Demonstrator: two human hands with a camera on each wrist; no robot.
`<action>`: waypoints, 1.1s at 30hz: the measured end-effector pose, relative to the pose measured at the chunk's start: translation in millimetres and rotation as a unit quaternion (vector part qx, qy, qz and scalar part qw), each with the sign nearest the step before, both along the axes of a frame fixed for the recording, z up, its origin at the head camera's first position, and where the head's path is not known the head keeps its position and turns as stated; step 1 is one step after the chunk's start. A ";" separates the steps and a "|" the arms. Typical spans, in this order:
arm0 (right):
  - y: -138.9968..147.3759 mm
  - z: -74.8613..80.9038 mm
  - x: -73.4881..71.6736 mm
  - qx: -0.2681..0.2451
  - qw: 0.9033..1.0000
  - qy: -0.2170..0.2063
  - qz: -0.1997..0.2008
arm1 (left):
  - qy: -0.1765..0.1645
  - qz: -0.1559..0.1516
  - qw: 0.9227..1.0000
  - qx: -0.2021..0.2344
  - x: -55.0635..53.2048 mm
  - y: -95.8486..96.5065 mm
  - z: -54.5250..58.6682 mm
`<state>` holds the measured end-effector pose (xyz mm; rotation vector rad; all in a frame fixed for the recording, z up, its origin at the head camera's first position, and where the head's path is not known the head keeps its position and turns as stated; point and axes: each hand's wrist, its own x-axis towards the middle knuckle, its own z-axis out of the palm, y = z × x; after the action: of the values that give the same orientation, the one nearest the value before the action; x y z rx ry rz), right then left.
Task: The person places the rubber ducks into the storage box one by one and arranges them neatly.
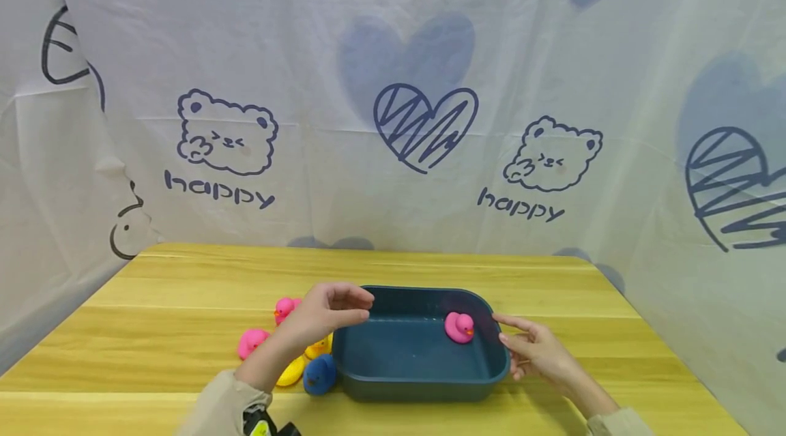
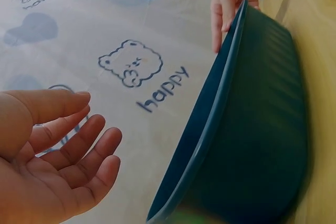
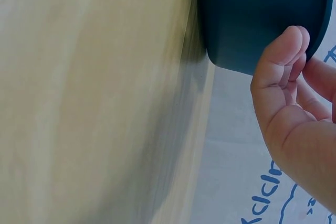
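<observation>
My left hand (image 1: 328, 310) hovers over the left rim of a dark teal plastic box (image 1: 402, 389). Its fingers are relaxed and slightly bent, and the left wrist view shows nothing between thumb and fingers. At the box's right end my right hand (image 1: 540, 351) holds the rim, with curled fingers (image 3: 283, 51) against the outer wall. One pink rubber duck (image 1: 459, 327) sits inside, toward the right end. Left of the box, partly behind my left forearm, are a blue duck (image 1: 320, 374), a yellow duck (image 1: 292, 372) and a pink duck (image 1: 252, 342).
Another pink duck (image 1: 285, 309) and another yellow duck (image 1: 318, 347) show beside my left wrist. Everything stands on a wooden table (image 1: 184, 299). A pale printed cloth (image 1: 319, 149) hangs behind the table and at its sides.
</observation>
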<state>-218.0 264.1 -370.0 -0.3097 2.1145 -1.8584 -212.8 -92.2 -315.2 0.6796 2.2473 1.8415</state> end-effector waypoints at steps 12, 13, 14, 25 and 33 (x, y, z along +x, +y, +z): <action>1.3 -0.1 0.3 -0.006 1.000 0.000 0.008 | 0.018 0.046 0.999 -0.020 4.9 -34.2 2.8; 1.3 0.1 0.2 -0.005 1.000 -0.003 0.006 | 0.020 0.049 0.998 -0.023 4.8 -37.2 2.7; 1.1 0.2 0.4 -0.005 1.000 -0.006 0.004 | 0.021 0.053 0.998 -0.025 5.0 -40.0 2.6; 0.6 1.6 1.9 0.003 1.000 -0.006 0.001 | 0.021 0.068 0.996 -0.047 11.9 -74.7 -8.7; 1.3 0.9 1.3 -0.007 1.000 -0.007 0.004 | 0.021 0.067 0.996 -0.059 13.7 -87.5 -17.9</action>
<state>-216.7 265.4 -369.2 -0.3083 2.0881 -1.8664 -199.0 -179.6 -333.1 0.5654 2.4620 1.7489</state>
